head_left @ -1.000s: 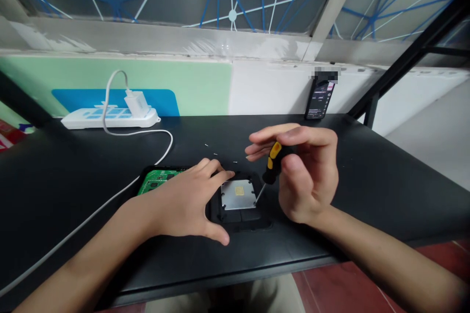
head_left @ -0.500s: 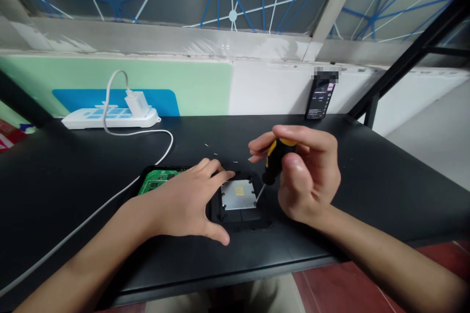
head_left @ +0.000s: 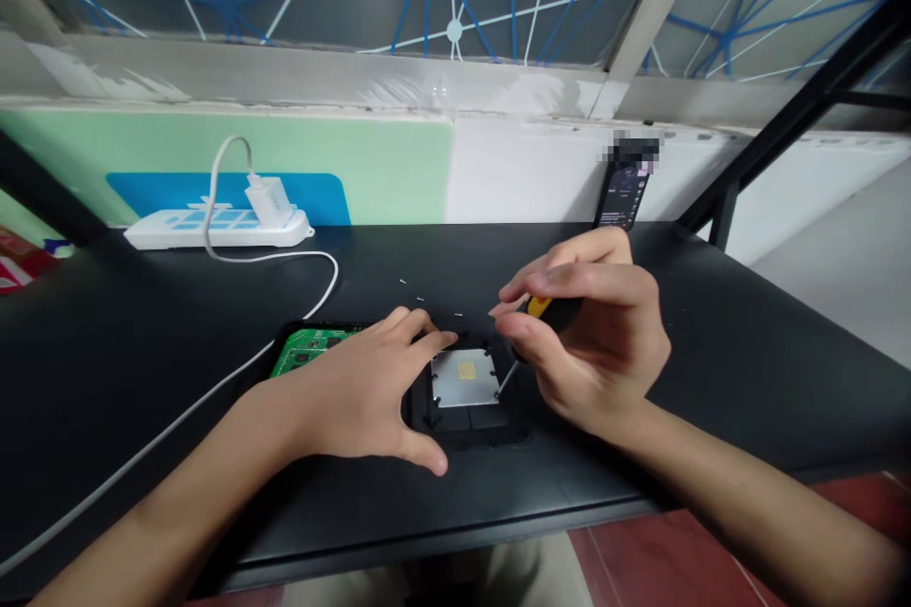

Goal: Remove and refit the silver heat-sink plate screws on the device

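My left hand [head_left: 370,384] lies spread, thumb out, across an opened black device housing [head_left: 470,434], its fingertips at the far edge. Left of that hand a green circuit board [head_left: 309,349] shows in part. On the right side of the housing sits a silver metal plate [head_left: 455,389] with a small yellow label and dark screw points along its edges. My right hand [head_left: 598,332] is closed round a black and yellow screwdriver [head_left: 539,305]. Most of the handle is hidden by the fingers. The thin shaft slants down to the plate's near right corner.
Several small screws [head_left: 420,299] lie behind the housing on the black table [head_left: 590,493]. A white power strip [head_left: 220,237] stands at the back left, and a white cable [head_left: 171,419] runs across the left side. A phone [head_left: 621,194] leans upright against the wall.
The fingers of my right hand have shifted round the handle and now cover more of it. The shaft's tip stays at the same corner. My left hand keeps its place.
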The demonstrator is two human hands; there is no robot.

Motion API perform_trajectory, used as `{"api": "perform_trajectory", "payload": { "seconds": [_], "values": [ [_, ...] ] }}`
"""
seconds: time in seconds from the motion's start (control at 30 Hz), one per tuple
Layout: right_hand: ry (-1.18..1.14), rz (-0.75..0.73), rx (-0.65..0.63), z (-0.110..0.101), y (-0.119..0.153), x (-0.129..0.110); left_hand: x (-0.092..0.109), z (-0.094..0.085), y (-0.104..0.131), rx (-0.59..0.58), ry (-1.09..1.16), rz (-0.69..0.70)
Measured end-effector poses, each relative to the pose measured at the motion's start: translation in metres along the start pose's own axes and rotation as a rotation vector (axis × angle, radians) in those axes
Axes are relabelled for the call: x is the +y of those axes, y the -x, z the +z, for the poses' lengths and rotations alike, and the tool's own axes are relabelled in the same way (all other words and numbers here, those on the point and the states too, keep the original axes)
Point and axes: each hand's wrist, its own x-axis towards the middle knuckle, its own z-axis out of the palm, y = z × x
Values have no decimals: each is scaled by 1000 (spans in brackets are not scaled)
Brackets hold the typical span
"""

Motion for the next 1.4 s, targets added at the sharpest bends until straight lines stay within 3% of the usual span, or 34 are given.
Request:
{"api": "perform_trajectory", "payload": {
  "seconds": [0.23,0.37,0.83,0.97,1.13,1.23,1.4],
  "values": [
    [-306,181,41,6,6,-8,1,-2,0,-28,-26,-26],
    [-368,215,34,5,7,-7,0,-1,-1,-27,-36,-23],
    [-98,-4,-21,-1,-4,0,1,0,0,-11,-9,-12],
    [-60,40,24,1,-1,-5,0,0,0,-31,-16,-32],
    [-275,164,84,7,3,-12,3,-3,0,-35,-28,-40],
    [-313,138,84,7,2,-10,3,-3,0,-33,-16,-31],
    [-125,52,42,1,-1,-3,2,-1,1,-30,-3,-29]
  ]
}}
